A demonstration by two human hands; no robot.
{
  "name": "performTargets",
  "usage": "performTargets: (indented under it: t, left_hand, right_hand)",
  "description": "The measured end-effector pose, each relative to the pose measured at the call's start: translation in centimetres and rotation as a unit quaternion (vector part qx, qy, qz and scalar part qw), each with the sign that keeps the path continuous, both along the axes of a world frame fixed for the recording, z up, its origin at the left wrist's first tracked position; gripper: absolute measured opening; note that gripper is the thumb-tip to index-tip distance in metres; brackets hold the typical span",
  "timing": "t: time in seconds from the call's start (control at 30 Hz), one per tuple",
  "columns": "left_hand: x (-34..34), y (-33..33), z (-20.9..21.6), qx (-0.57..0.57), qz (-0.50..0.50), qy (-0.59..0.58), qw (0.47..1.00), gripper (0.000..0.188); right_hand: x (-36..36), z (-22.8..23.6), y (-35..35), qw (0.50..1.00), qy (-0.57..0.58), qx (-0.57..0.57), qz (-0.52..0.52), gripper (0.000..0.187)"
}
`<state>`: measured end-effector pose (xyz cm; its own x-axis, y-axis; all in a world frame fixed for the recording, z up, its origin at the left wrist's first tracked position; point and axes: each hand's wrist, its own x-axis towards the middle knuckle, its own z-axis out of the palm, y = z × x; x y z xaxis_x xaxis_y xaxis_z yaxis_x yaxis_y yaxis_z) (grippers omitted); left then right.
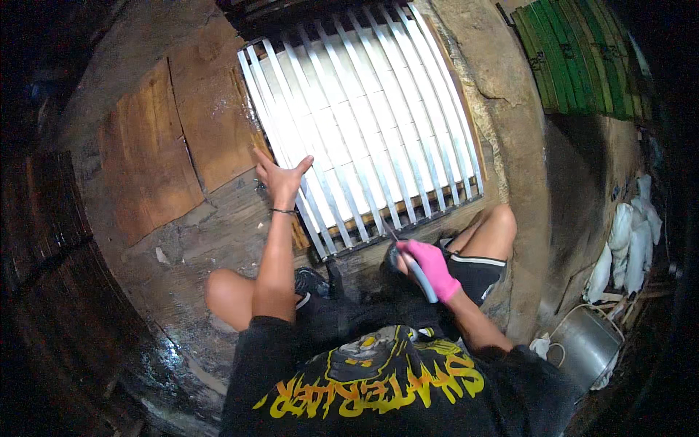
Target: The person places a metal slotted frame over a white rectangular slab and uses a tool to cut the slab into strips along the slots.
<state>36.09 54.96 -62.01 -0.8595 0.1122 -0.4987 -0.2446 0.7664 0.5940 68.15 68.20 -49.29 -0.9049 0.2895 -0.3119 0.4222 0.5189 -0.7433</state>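
A white slab (338, 138) marked with fine lines lies under a rack of long parallel metal bars (399, 109). My bare left hand (282, 178) rests at the rack's left edge, thumb and fingers spread over the outer bars. In my right hand (435, 271), which wears a pink glove, is a knife with a pale blue-grey handle (422, 281). Its thin blade (389, 230) points up and left to the rack's near edge, among the bar ends. Whether the tip touches the slab I cannot tell.
Brown wooden boards (149, 149) lie to the left on a wet, worn floor. Green slatted panels (579, 58) are at the far right. On the right are white bundles (630, 237) and a metal pot (588, 346). My bent knees (226, 295) flank the rack's near side.
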Motion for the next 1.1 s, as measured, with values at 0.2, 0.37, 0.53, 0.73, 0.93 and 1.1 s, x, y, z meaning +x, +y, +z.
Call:
performTargets:
  t: [0.2, 0.37, 0.53, 0.73, 0.93, 1.1]
  left_hand:
    - [-0.6, -1.0, -0.9, 0.024, -0.004, 0.036, 0.999, 0.144]
    - [-0.5, 0.8, 0.2, 0.03, -0.001, 0.007, 1.0, 0.143]
    - [-0.3, 1.6, 0.2, 0.041, -0.004, -0.013, 0.999, 0.143]
    - [0.3, 1.0, 1.1, 0.035, 0.012, -0.021, 0.999, 0.14]
    - [-0.1, 0.6, 1.3, 0.025, 0.013, -0.02, 0.999, 0.14]
    - [-0.6, 0.7, 1.5, 0.062, 0.026, 0.0, 0.998, 0.141]
  right_hand:
    - [-20.5, 2.2, 13.3, 0.945, 0.263, 0.176, -0.08, 0.021]
    - [-36.7, -2.5, 22.8, 0.947, 0.288, 0.136, -0.046, 0.026]
    - [-35.4, -6.7, 21.2, 0.973, 0.222, 0.06, -0.015, 0.025]
    - [-1.6, -2.4, 4.3, 0.852, -0.059, -0.427, -0.296, 0.025]
    - [-7.7, 3.2, 12.5, 0.914, 0.05, -0.328, -0.234, 0.02]
    - [-29.0, 1.6, 24.1, 0.937, 0.315, 0.136, -0.064, 0.022]
